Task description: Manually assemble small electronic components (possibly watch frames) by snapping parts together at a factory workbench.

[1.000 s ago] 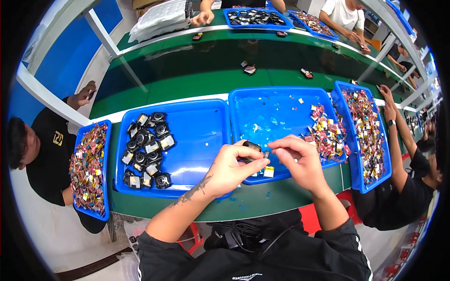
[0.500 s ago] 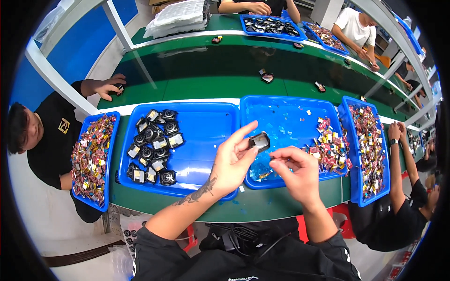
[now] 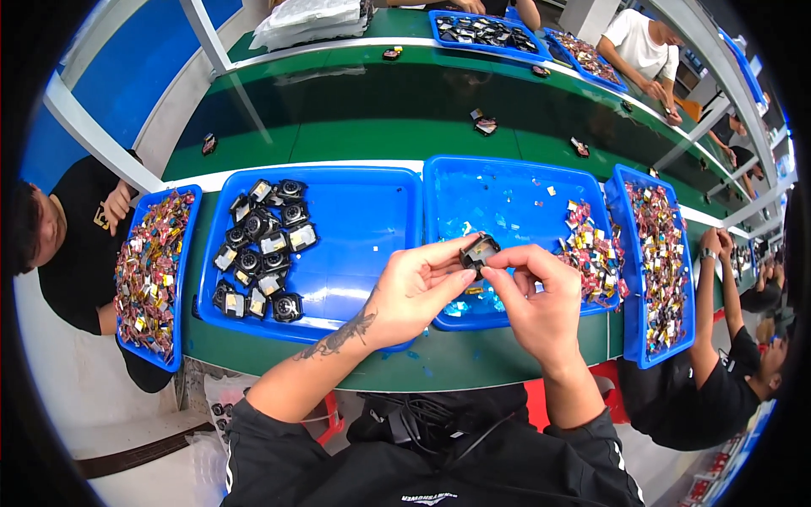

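Note:
My left hand [image 3: 412,291] grips a small black plastic casing [image 3: 480,251] between thumb and fingers, its hollow grey inside turned up toward me. A yellowish patch shows inside it. My right hand [image 3: 542,300] is closed in a pinch at the casing's right near edge; whatever its fingertips hold is hidden. Both hands are above the near edge of a blue tray [image 3: 515,171] with blue film scraps and a pile of small wired circuit parts [image 3: 587,262]. In the blue tray to the left [image 3: 355,182], several black round-faced casings [image 3: 270,243] sit in a cluster.
Narrow blue trays of circuit parts stand at the left [image 3: 173,359] and right [image 3: 646,355]. Beyond runs a green conveyor belt [image 3: 355,135] carrying scattered small assemblies [image 3: 485,124]. Co-workers sit at left, right and across. A white frame post [image 3: 110,139] rises at the left.
My right hand has moved in to meet the casing, which my left hand has tilted and shifted slightly right. The co-worker at left has drawn a hand back from the belt, where a small assembly now lies.

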Demonstrator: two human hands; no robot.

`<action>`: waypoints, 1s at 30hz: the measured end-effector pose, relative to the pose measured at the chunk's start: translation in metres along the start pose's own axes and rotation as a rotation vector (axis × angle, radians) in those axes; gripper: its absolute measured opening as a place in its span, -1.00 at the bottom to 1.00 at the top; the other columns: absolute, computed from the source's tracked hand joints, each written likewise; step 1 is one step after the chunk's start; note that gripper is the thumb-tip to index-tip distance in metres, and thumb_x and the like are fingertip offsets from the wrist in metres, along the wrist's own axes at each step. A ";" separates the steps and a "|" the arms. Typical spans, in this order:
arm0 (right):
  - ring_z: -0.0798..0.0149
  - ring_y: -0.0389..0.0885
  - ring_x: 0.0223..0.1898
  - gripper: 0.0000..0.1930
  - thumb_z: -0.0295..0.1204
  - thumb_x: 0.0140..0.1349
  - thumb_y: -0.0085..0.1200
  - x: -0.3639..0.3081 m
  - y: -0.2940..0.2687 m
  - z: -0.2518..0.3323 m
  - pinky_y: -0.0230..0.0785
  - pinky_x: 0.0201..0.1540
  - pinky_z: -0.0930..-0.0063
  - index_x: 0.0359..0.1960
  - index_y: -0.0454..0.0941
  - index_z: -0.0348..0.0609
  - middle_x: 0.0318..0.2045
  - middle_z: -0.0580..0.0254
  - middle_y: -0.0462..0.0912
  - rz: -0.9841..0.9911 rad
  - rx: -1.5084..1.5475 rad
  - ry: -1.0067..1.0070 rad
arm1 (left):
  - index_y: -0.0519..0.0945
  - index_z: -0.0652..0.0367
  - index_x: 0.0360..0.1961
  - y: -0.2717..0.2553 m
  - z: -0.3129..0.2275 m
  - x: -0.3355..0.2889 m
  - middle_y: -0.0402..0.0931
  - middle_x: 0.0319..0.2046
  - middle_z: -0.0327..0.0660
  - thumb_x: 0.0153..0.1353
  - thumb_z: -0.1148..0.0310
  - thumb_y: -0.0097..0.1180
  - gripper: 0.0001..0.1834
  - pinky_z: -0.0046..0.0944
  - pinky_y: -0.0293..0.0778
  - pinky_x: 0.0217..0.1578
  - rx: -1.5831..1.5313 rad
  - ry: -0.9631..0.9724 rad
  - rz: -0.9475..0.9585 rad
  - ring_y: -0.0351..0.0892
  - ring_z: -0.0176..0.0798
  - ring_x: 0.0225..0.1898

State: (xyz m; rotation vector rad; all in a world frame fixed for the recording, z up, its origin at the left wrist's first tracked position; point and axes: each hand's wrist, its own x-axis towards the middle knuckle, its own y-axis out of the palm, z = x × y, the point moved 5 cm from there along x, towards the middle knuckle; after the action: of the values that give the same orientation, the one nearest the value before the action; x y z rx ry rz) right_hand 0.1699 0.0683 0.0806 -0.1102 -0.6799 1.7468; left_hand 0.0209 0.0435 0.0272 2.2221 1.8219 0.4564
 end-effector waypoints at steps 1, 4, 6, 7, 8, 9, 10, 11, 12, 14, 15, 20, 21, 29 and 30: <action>0.49 0.38 -0.65 -0.91 -0.63 0.07 0.25 0.000 0.000 0.004 0.24 -0.59 0.61 -0.37 0.66 -0.23 -0.55 0.28 0.62 -0.006 -0.052 -0.062 | 0.32 0.43 0.25 0.001 -0.001 0.000 0.47 0.10 0.01 0.29 0.64 0.00 -0.51 -0.20 0.44 0.17 -0.016 -0.010 0.016 0.50 -0.20 0.11; 0.42 0.46 -0.64 -0.91 -0.62 0.05 0.26 0.000 0.002 0.012 0.28 -0.59 0.57 -0.39 0.65 -0.22 -0.54 0.24 0.64 -0.010 -0.096 -0.131 | 0.31 0.42 0.26 0.000 0.004 -0.001 0.46 0.12 0.01 0.30 0.65 -0.03 -0.52 -0.18 0.44 0.16 0.025 -0.035 0.013 0.49 -0.19 0.12; 0.39 0.51 -0.62 -0.91 -0.62 0.05 0.26 0.002 0.003 0.012 0.31 -0.58 0.56 -0.38 0.65 -0.21 -0.51 0.21 0.66 -0.007 -0.088 -0.139 | 0.31 0.42 0.26 -0.002 0.005 0.001 0.45 0.12 0.01 0.31 0.65 -0.04 -0.53 -0.18 0.45 0.16 0.008 -0.026 0.027 0.48 -0.19 0.13; 0.36 0.55 -0.59 -0.91 -0.62 0.06 0.25 0.003 0.002 0.012 0.33 -0.57 0.54 -0.38 0.65 -0.21 -0.50 0.19 0.67 -0.003 -0.081 -0.143 | 0.31 0.42 0.26 0.000 0.004 0.001 0.44 0.13 0.01 0.31 0.64 -0.05 -0.53 -0.17 0.45 0.16 -0.005 -0.014 0.042 0.48 -0.18 0.14; 0.34 0.59 -0.57 -0.92 -0.61 0.06 0.25 0.003 0.002 0.013 0.35 -0.56 0.52 -0.38 0.65 -0.21 -0.49 0.18 0.68 0.001 -0.075 -0.146 | 0.31 0.42 0.26 0.002 0.004 0.001 0.44 0.13 0.01 0.31 0.64 -0.05 -0.53 -0.17 0.45 0.16 -0.003 -0.016 0.046 0.48 -0.18 0.14; 0.34 0.59 -0.57 -0.92 -0.61 0.06 0.25 0.002 0.001 0.013 0.35 -0.56 0.52 -0.38 0.65 -0.21 -0.49 0.18 0.68 -0.003 -0.074 -0.145 | 0.31 0.41 0.26 0.004 0.002 0.000 0.44 0.13 0.01 0.32 0.65 -0.06 -0.53 -0.17 0.45 0.17 -0.016 -0.020 0.043 0.48 -0.18 0.13; 0.32 0.60 -0.56 -0.91 -0.62 0.07 0.24 0.003 0.002 0.013 0.36 -0.55 0.51 -0.38 0.66 -0.21 -0.49 0.17 0.67 -0.008 -0.071 -0.146 | 0.31 0.41 0.26 0.004 0.002 0.000 0.44 0.13 0.01 0.32 0.65 -0.06 -0.53 -0.16 0.45 0.17 -0.032 -0.026 0.038 0.48 -0.18 0.13; 0.29 0.61 -0.55 -0.91 -0.62 0.07 0.24 0.003 0.002 0.012 0.37 -0.54 0.50 -0.37 0.66 -0.21 -0.48 0.17 0.67 -0.014 -0.069 -0.147 | 0.31 0.41 0.26 0.003 0.004 0.000 0.44 0.13 0.01 0.32 0.65 -0.06 -0.53 -0.16 0.45 0.17 -0.032 -0.028 0.039 0.48 -0.18 0.13; 0.29 0.61 -0.55 -0.91 -0.62 0.07 0.24 0.004 0.003 0.012 0.37 -0.54 0.50 -0.37 0.66 -0.21 -0.48 0.17 0.67 -0.015 -0.069 -0.144 | 0.32 0.38 0.27 0.001 0.005 0.001 0.46 0.11 -0.04 0.33 0.61 -0.04 -0.54 -0.22 0.44 0.15 -0.017 -0.018 0.043 0.48 -0.24 0.12; 0.25 0.62 -0.52 -0.92 -0.62 0.07 0.24 0.005 0.004 0.013 0.38 -0.54 0.47 -0.39 0.65 -0.22 -0.48 0.16 0.66 -0.001 -0.098 -0.188 | 0.34 0.36 0.27 0.000 0.006 0.000 0.48 0.09 -0.08 0.34 0.58 -0.02 -0.54 -0.28 0.44 0.13 -0.004 -0.009 0.044 0.47 -0.30 0.11; 0.25 0.62 -0.52 -0.92 -0.62 0.07 0.24 0.005 0.005 0.013 0.38 -0.54 0.47 -0.39 0.65 -0.22 -0.48 0.16 0.66 -0.001 -0.098 -0.186 | 0.34 0.36 0.27 0.000 0.006 -0.001 0.48 0.09 -0.08 0.34 0.58 -0.02 -0.54 -0.28 0.44 0.13 -0.002 -0.006 0.044 0.47 -0.30 0.11; 0.23 0.54 -0.50 -0.84 -0.62 -0.09 0.32 0.005 0.000 0.020 0.36 -0.43 0.38 -0.54 0.54 -0.21 -0.54 0.20 0.57 -0.058 -0.225 -0.305 | 0.33 0.35 0.27 0.004 0.000 -0.003 0.49 0.09 -0.08 0.36 0.57 -0.05 -0.55 -0.28 0.43 0.13 0.053 0.007 0.047 0.48 -0.30 0.10; 0.23 0.54 -0.50 -0.84 -0.62 -0.09 0.32 0.005 -0.001 0.019 0.36 -0.43 0.38 -0.54 0.54 -0.21 -0.54 0.20 0.57 -0.060 -0.228 -0.301 | 0.33 0.36 0.27 0.005 -0.001 -0.004 0.49 0.09 -0.08 0.37 0.56 -0.05 -0.55 -0.27 0.43 0.13 0.062 -0.004 0.049 0.48 -0.30 0.09; 0.36 0.53 -0.31 -0.69 -0.62 -0.03 0.34 0.000 0.001 -0.021 0.46 -0.23 0.43 -0.31 0.44 -0.23 -0.36 0.26 0.52 -0.048 0.295 0.044 | 0.29 0.35 0.29 0.010 -0.007 -0.003 0.50 0.07 -0.06 0.38 0.54 -0.08 -0.54 -0.25 0.46 0.11 0.028 0.025 0.042 0.53 -0.25 0.06; 0.43 0.55 -0.22 -0.64 -0.61 0.03 0.33 -0.004 0.003 -0.026 0.51 -0.10 0.46 -0.18 0.42 -0.24 -0.28 0.29 0.54 -0.030 0.482 0.065 | 0.26 0.33 0.30 0.009 -0.011 -0.001 0.50 0.06 -0.05 0.38 0.53 -0.08 -0.53 -0.24 0.47 0.10 -0.034 0.024 -0.026 0.54 -0.25 0.05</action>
State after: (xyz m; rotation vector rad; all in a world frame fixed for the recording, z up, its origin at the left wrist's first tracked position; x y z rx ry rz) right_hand 0.1795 0.0739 0.0564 0.1734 -0.1991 1.8227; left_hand 0.0246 0.0400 0.0409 2.1770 1.8388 0.5075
